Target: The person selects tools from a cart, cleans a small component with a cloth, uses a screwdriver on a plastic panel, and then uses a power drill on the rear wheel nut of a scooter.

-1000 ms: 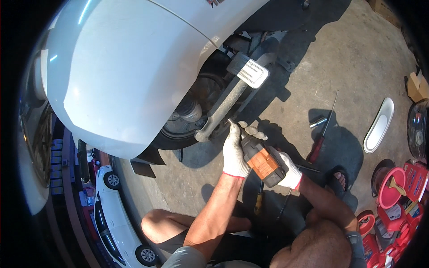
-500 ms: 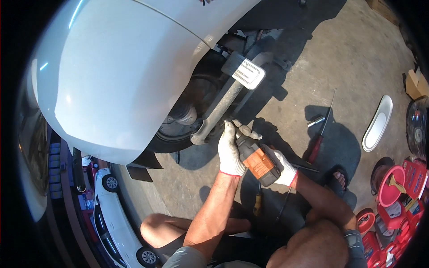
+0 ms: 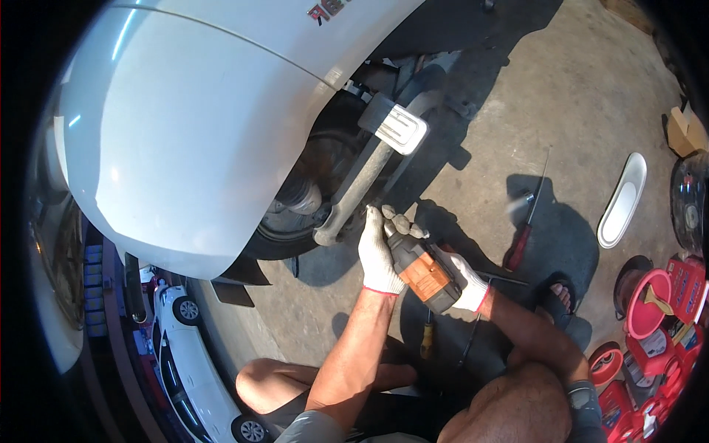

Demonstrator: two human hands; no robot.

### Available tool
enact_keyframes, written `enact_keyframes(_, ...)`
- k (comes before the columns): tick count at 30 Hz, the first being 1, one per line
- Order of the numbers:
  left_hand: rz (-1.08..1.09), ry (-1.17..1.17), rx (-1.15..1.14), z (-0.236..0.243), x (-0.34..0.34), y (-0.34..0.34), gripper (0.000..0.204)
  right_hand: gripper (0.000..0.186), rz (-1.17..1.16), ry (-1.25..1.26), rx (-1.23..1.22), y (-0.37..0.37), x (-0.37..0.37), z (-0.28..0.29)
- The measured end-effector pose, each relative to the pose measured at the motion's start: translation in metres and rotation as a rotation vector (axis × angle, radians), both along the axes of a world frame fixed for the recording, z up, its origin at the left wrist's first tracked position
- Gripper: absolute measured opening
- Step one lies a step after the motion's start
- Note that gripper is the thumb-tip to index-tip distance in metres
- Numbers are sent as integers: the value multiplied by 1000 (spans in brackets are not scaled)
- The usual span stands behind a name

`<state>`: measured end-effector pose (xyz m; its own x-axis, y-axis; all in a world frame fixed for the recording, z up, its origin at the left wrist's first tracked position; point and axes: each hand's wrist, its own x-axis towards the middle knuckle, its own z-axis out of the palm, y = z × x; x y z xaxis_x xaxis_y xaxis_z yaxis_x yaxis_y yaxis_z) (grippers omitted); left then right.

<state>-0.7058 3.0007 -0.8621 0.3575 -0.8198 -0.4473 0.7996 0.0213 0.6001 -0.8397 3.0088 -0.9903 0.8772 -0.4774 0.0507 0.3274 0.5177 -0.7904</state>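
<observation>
Both my hands wear white work gloves and grip an orange and grey power tool [image 3: 422, 272]. My left hand [image 3: 377, 255] wraps its front end, close to the lower end of a grey suspension arm [image 3: 354, 196]. My right hand [image 3: 467, 282] holds the rear grip. The tool's nose points up and left toward the open wheel well of a white car [image 3: 192, 125], where the hub [image 3: 299, 198] is exposed. The tool's tip is hidden behind my left fingers.
On the concrete floor lie a red-handled screwdriver [image 3: 521, 240], a yellow-handled screwdriver [image 3: 426, 340] and a white oval tray [image 3: 622, 201]. Red containers [image 3: 650, 317] stand at the right. My sandalled foot [image 3: 557, 295] and bent knee [image 3: 258, 380] rest on the floor.
Both hands have moved the power tool slightly up and left, closer to the lower end of the suspension arm. The grip on it is the same.
</observation>
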Motion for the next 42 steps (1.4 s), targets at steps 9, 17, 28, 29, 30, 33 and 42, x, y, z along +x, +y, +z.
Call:
enact_keyframes(9, -23, -9, 9, 3, 0, 0, 32, 20, -213, 193, -498, -3, -4, -1)
enact_keyframes(17, 160, 234, -31, 0, 14, -9, 53, 30, -23, -17, 687, -8, -47, 16)
enact_keyframes(28, 230, 390, -58, 3, 25, -10, 26, 59, -463, 470, -473, -62, -72, 55)
enact_keyframes(29, 253, 375, -15, 3, 22, -12, 22, 59, -478, 398, -262, -67, -73, 57)
enact_keyframes(30, 250, 369, -15, 2, 23, -12, 22, 59, -483, 311, -53, -71, -69, 60)
enact_keyframes(33, 276, 380, -63, 1, 20, -11, 19, 39, -467, 247, 118, -87, -65, 68)
enact_keyframes(42, 241, 227, -86, -6, 13, -7, 19, 31, -442, 77, 340, -100, -69, 84)
